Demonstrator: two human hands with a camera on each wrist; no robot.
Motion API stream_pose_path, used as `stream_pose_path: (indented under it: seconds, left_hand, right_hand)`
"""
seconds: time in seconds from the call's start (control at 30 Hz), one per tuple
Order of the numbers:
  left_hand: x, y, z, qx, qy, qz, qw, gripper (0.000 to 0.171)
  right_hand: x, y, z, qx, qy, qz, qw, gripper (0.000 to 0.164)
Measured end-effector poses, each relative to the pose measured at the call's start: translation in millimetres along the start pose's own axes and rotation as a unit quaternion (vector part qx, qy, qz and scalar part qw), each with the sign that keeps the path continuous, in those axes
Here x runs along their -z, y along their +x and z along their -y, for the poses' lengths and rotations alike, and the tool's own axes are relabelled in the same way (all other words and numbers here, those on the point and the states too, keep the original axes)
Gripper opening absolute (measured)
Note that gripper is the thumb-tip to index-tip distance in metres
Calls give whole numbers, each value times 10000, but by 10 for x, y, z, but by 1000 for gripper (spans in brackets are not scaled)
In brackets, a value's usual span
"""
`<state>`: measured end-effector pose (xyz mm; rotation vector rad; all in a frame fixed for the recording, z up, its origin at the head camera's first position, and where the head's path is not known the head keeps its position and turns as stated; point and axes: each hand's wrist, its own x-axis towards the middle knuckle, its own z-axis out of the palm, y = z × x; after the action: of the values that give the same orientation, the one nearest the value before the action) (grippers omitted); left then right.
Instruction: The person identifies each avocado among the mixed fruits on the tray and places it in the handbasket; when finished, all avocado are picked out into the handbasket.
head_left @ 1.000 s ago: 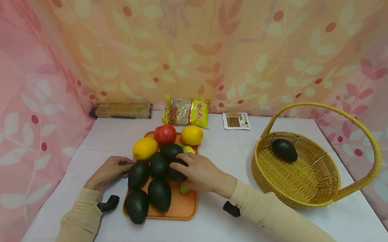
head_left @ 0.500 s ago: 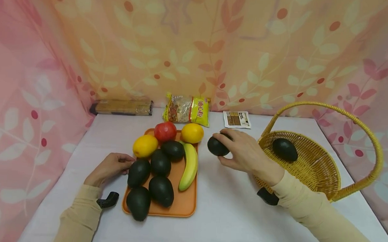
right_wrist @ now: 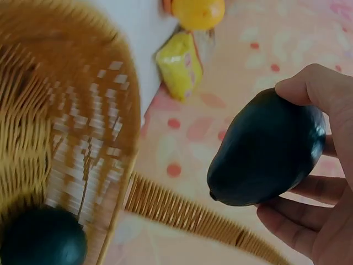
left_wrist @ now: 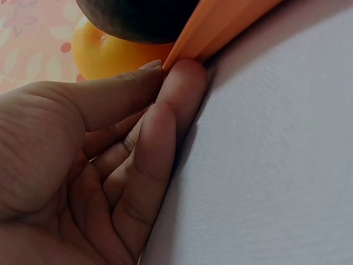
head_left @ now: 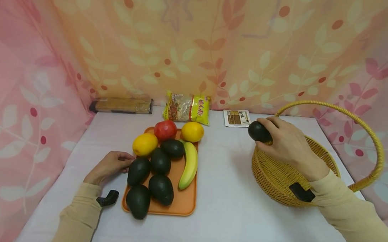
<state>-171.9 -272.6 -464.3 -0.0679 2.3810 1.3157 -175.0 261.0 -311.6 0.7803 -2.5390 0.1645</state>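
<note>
My right hand (head_left: 287, 142) grips a dark avocado (head_left: 259, 132) above the far left rim of the wicker basket (head_left: 262, 173). Seen from the right wrist, thumb and fingers wrap the avocado (right_wrist: 267, 149), and another avocado (right_wrist: 44, 237) lies inside the basket. With thumb and forefinger, my left hand (head_left: 110, 166) pinches the left edge of the orange tray (head_left: 186, 202); the left wrist view shows that tray rim (left_wrist: 193, 38) between them. Several avocados (head_left: 161, 189), a banana (head_left: 189, 165), two yellow lemon-like fruits (head_left: 145, 144) and a red round fruit (head_left: 165, 130) sit on the tray.
Along the back lie a bundle of thin sticks (head_left: 124, 106), a yellow food packet (head_left: 187, 109) and a small white-and-brown sachet (head_left: 237, 118). The basket's tall arched handle (head_left: 370, 132) rises on the right. A patterned curtain (head_left: 196, 46) hangs behind the table.
My right hand has taken an avocado off the tray and carried it rightward to the basket, uncovering the banana. The left hand stays at the tray's edge.
</note>
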Motion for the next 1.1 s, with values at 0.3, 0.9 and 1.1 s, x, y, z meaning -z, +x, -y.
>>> stream_pose_path:
  seconds: [0.3,0.9,1.1]
  left_hand:
    - [11,-9,2,-39,-47,50,10000,35]
    - [-15,-4,3,-131,-23,54,9999,35]
    - [6,-7,-4,-168,24,34,9999,34]
  right_hand:
    - [103,-218,-235,-669,-491,211,9963,65]
    - [66,-383,-549,-1855,-1347,91,9733,49]
    - [59,-391,-592,-2386,-1253,881,9590,52]
